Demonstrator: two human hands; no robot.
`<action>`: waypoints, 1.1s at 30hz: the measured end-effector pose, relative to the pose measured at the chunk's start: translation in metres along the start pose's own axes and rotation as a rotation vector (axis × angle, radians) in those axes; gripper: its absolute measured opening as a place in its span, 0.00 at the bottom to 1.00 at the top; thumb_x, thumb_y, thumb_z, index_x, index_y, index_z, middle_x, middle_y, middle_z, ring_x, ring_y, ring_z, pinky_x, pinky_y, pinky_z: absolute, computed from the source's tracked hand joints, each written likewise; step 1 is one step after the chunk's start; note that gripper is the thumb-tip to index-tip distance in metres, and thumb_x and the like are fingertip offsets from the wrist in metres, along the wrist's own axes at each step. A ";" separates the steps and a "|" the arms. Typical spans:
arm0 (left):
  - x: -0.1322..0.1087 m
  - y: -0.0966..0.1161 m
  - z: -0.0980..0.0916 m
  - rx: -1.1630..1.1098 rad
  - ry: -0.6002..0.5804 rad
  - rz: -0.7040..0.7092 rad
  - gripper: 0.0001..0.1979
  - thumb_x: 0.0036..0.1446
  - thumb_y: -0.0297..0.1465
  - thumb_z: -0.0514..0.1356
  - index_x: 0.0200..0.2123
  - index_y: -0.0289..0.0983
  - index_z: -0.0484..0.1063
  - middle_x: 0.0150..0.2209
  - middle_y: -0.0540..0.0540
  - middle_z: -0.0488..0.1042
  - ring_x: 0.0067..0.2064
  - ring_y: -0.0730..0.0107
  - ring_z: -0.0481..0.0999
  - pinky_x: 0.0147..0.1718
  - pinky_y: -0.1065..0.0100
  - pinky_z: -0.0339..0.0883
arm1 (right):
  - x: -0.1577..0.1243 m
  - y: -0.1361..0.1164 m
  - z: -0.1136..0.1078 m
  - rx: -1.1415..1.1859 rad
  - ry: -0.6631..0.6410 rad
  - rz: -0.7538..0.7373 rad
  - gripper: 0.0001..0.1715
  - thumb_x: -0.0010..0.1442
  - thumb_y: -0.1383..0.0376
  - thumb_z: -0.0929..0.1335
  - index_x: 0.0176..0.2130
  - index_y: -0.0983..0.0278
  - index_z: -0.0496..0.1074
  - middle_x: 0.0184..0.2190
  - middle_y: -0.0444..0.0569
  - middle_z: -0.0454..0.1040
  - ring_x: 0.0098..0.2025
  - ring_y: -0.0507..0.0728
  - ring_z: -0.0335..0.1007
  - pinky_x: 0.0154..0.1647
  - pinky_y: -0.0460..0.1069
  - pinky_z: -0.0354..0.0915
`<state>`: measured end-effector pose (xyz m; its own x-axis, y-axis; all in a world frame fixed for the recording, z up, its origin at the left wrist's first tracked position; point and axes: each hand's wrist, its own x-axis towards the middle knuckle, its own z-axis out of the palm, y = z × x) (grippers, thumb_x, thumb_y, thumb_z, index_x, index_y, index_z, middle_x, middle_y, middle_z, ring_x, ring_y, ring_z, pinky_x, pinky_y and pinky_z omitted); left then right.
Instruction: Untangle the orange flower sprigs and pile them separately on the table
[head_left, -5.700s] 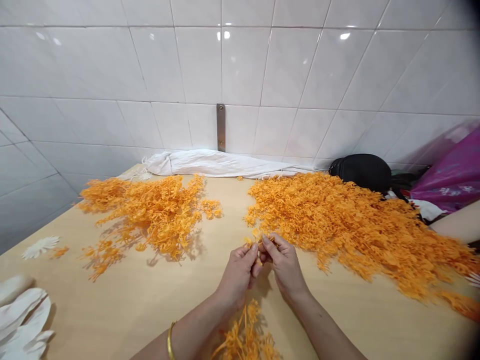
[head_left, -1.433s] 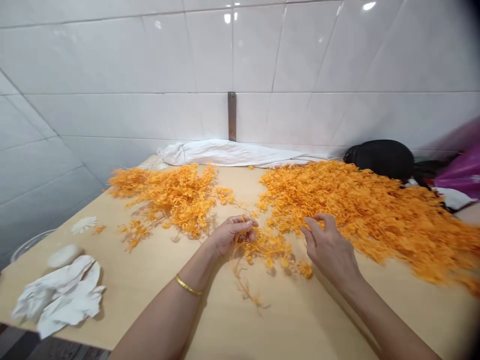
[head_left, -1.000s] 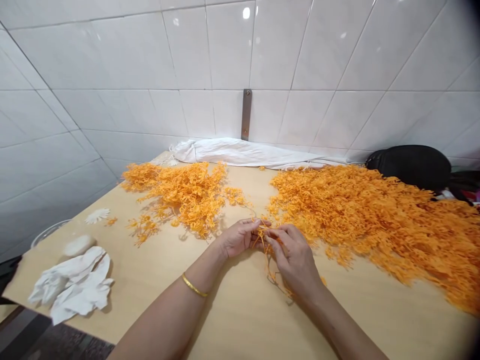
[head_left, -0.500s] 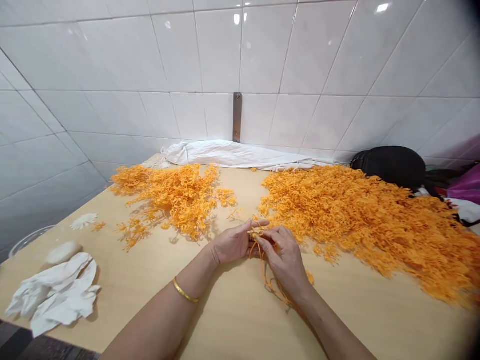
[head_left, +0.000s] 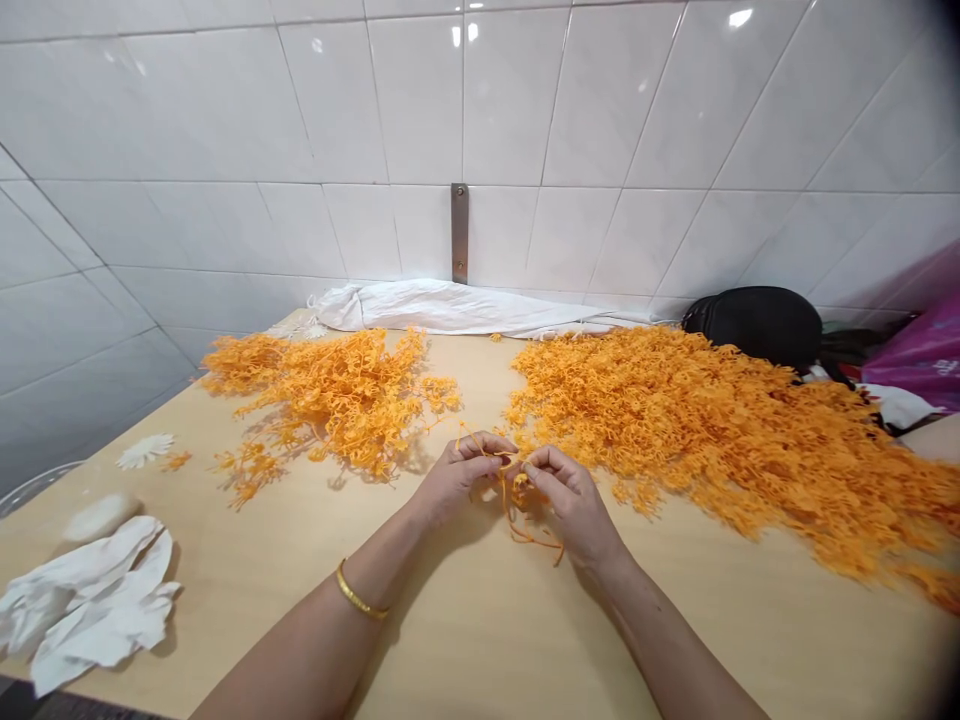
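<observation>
Between both hands is an orange string (head_left: 534, 541) with loose ends hanging toward the table and small knotted orange bits on it. My left hand (head_left: 469, 468) pinches one part of the string between thumb and fingers. My right hand (head_left: 566, 492) pinches another part, its fingertips close to those of the left. Behind my right hand spreads a large heap of orange stringy pieces (head_left: 697, 420), shaped like small flowers. A smaller heap of the same pieces (head_left: 337, 390) lies beyond my left hand. What exactly the fingertips press together is too small to tell.
At the left lie crumpled white tissue (head_left: 112, 600), a whitish rounded lump (head_left: 101, 517) and a white flower-shaped piece (head_left: 145, 451). Rolled white cloth (head_left: 450, 305) runs along the tiled wall. A black case (head_left: 757, 325) and a purple bag (head_left: 919, 355) stand at the back right.
My left hand has turned over from palm-up to a pinch on the string. The fingertips of both hands have drawn slightly apart, and the string's ends hang differently. The view has shifted slightly right.
</observation>
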<state>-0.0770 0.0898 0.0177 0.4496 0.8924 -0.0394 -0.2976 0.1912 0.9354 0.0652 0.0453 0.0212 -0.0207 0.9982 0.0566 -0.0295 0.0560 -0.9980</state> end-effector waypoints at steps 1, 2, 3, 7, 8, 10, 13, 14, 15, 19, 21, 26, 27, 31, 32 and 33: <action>-0.001 0.000 0.001 -0.017 0.000 -0.010 0.08 0.42 0.26 0.61 0.30 0.34 0.73 0.27 0.46 0.72 0.29 0.74 0.68 0.30 0.71 0.59 | -0.001 -0.001 0.001 -0.030 -0.011 -0.008 0.09 0.53 0.61 0.63 0.27 0.64 0.62 0.21 0.42 0.63 0.22 0.49 0.56 0.23 0.44 0.53; -0.001 -0.001 0.001 -0.030 0.005 -0.019 0.08 0.41 0.25 0.61 0.30 0.34 0.73 0.26 0.47 0.72 0.29 0.74 0.69 0.30 0.71 0.59 | -0.001 -0.001 0.001 -0.079 -0.014 -0.027 0.08 0.53 0.61 0.63 0.28 0.64 0.62 0.21 0.41 0.63 0.22 0.48 0.56 0.22 0.44 0.53; 0.000 -0.002 0.001 -0.039 0.009 -0.029 0.08 0.41 0.25 0.61 0.30 0.34 0.72 0.26 0.47 0.71 0.28 0.74 0.69 0.30 0.72 0.59 | -0.001 -0.001 0.001 -0.147 -0.008 -0.055 0.07 0.53 0.61 0.63 0.28 0.64 0.62 0.21 0.41 0.63 0.22 0.49 0.55 0.22 0.44 0.53; 0.002 -0.005 0.002 -0.047 -0.008 -0.083 0.10 0.47 0.35 0.59 0.25 0.32 0.70 0.19 0.48 0.67 0.20 0.78 0.64 0.23 0.72 0.57 | -0.002 -0.001 0.001 -0.528 0.057 -0.242 0.07 0.56 0.64 0.60 0.30 0.64 0.64 0.25 0.44 0.65 0.28 0.52 0.59 0.29 0.47 0.55; 0.002 -0.006 0.002 -0.044 -0.034 -0.112 0.15 0.49 0.39 0.57 0.22 0.31 0.69 0.17 0.48 0.66 0.19 0.78 0.63 0.22 0.72 0.56 | -0.002 -0.001 0.001 -0.630 0.068 -0.303 0.07 0.57 0.65 0.59 0.31 0.64 0.65 0.26 0.46 0.65 0.30 0.53 0.59 0.31 0.48 0.55; 0.002 -0.006 0.003 -0.058 -0.081 -0.186 0.20 0.50 0.42 0.54 0.19 0.30 0.68 0.16 0.46 0.66 0.19 0.76 0.64 0.21 0.71 0.57 | -0.003 0.001 0.002 -0.816 0.073 -0.421 0.08 0.56 0.67 0.59 0.32 0.64 0.66 0.27 0.47 0.65 0.32 0.55 0.58 0.34 0.49 0.54; 0.002 -0.007 0.004 -0.185 -0.070 -0.303 0.14 0.48 0.37 0.58 0.22 0.29 0.69 0.20 0.45 0.68 0.21 0.74 0.66 0.22 0.71 0.59 | -0.004 0.004 0.006 -1.063 0.074 -0.548 0.10 0.55 0.70 0.59 0.33 0.64 0.68 0.28 0.48 0.64 0.33 0.56 0.56 0.34 0.50 0.51; 0.002 -0.008 0.004 -0.251 -0.038 -0.326 0.10 0.47 0.33 0.59 0.23 0.30 0.69 0.21 0.46 0.69 0.22 0.75 0.67 0.22 0.72 0.60 | -0.005 0.005 0.007 -1.131 0.082 -0.583 0.10 0.55 0.71 0.59 0.33 0.64 0.68 0.28 0.49 0.64 0.33 0.56 0.56 0.34 0.51 0.51; 0.002 -0.008 0.004 -0.317 0.002 -0.343 0.06 0.46 0.29 0.60 0.23 0.30 0.69 0.21 0.47 0.68 0.22 0.76 0.67 0.22 0.73 0.60 | -0.006 0.005 0.009 -1.189 0.093 -0.620 0.09 0.55 0.72 0.59 0.32 0.65 0.68 0.28 0.49 0.64 0.33 0.56 0.55 0.34 0.51 0.51; 0.002 -0.012 0.009 -0.510 0.174 -0.349 0.03 0.47 0.22 0.57 0.23 0.31 0.67 0.21 0.49 0.68 0.21 0.78 0.66 0.22 0.75 0.61 | -0.006 0.006 0.014 -1.342 0.176 -0.705 0.09 0.55 0.73 0.59 0.30 0.66 0.67 0.27 0.50 0.65 0.33 0.57 0.55 0.36 0.52 0.50; 0.002 -0.014 0.013 -0.562 0.230 -0.350 0.04 0.49 0.21 0.56 0.23 0.32 0.66 0.21 0.49 0.68 0.21 0.79 0.66 0.22 0.75 0.61 | -0.005 0.006 0.016 -1.382 0.201 -0.695 0.10 0.55 0.72 0.58 0.28 0.66 0.66 0.25 0.50 0.64 0.31 0.57 0.55 0.35 0.52 0.50; 0.008 -0.010 0.013 -0.664 0.369 -0.352 0.08 0.50 0.19 0.52 0.21 0.32 0.62 0.18 0.49 0.65 0.19 0.79 0.65 0.20 0.76 0.61 | -0.005 0.007 0.024 -1.325 0.127 -0.610 0.10 0.55 0.72 0.57 0.25 0.65 0.61 0.24 0.49 0.62 0.29 0.55 0.53 0.33 0.51 0.49; 0.011 -0.007 0.008 -0.682 0.392 -0.341 0.10 0.51 0.19 0.50 0.20 0.32 0.61 0.18 0.49 0.64 0.19 0.79 0.64 0.20 0.76 0.61 | -0.007 0.007 0.027 -1.267 0.070 -0.600 0.09 0.55 0.72 0.57 0.25 0.65 0.60 0.24 0.48 0.62 0.29 0.55 0.53 0.33 0.51 0.49; 0.020 0.002 -0.011 -0.702 0.397 -0.234 0.10 0.53 0.20 0.48 0.21 0.32 0.61 0.18 0.50 0.63 0.19 0.80 0.63 0.21 0.76 0.61 | -0.018 -0.003 0.031 -1.048 -0.178 -0.627 0.09 0.56 0.71 0.56 0.24 0.64 0.56 0.23 0.46 0.61 0.28 0.53 0.54 0.33 0.50 0.50; 0.021 0.002 -0.013 -0.682 0.373 -0.212 0.09 0.53 0.21 0.49 0.23 0.32 0.62 0.19 0.50 0.63 0.20 0.80 0.63 0.21 0.77 0.61 | -0.020 -0.007 0.028 -1.015 -0.167 -0.644 0.09 0.56 0.70 0.56 0.24 0.64 0.56 0.23 0.45 0.60 0.28 0.53 0.54 0.32 0.49 0.51; 0.020 0.002 -0.014 -0.656 0.344 -0.205 0.07 0.52 0.21 0.50 0.24 0.31 0.63 0.20 0.49 0.64 0.20 0.80 0.64 0.20 0.77 0.61 | -0.021 -0.010 0.024 -0.989 -0.124 -0.657 0.09 0.56 0.70 0.56 0.24 0.63 0.56 0.23 0.45 0.60 0.28 0.53 0.54 0.32 0.49 0.51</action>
<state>-0.0802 0.1139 0.0138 0.2945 0.8693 -0.3970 -0.7232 0.4743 0.5020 0.0421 0.0236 0.0310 -0.3878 0.7662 0.5124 0.7109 0.6025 -0.3629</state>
